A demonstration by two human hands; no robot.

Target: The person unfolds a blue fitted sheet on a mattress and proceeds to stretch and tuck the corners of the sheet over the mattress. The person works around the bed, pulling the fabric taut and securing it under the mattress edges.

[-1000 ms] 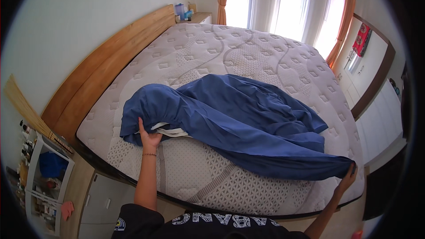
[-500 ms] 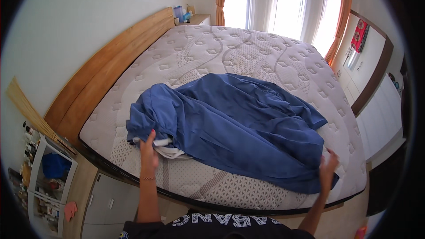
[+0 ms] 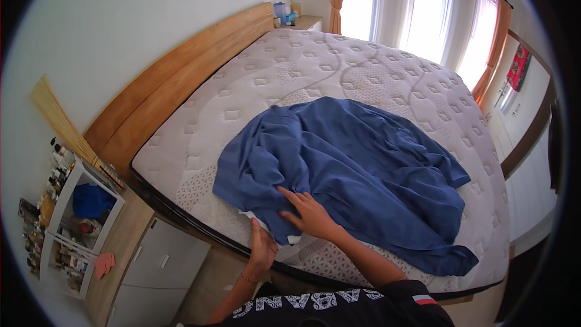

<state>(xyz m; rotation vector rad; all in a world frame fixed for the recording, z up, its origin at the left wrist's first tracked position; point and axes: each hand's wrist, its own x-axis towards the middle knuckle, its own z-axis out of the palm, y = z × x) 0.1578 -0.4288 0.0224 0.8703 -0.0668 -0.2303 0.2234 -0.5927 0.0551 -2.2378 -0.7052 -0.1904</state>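
Observation:
A crumpled blue bed sheet (image 3: 363,169) lies across the near half of the bare, quilted mattress (image 3: 236,85). At its near left corner, a bit of white edging (image 3: 295,240) shows from under the blue cloth. My left hand (image 3: 262,249) is at this corner, by the mattress's near edge, closed on the sheet's edge; some of its fingers are hidden by the cloth. Just right of it, my right hand (image 3: 311,217) rests on top of the sheet with fingers apart, holding nothing.
A wooden headboard (image 3: 181,63) runs along the left wall. At the lower left stand a grey drawer cabinet (image 3: 160,254), a white-framed shelf (image 3: 85,230) with bottles, and a tan stick broom (image 3: 66,118). Orange curtains (image 3: 336,0) flank bright windows at the back.
My right hand has moved from the sheet's right end to its left corner, next to my left hand. The bunched corner is now spread flatter, nearer the mattress edge. The view has turned somewhat.

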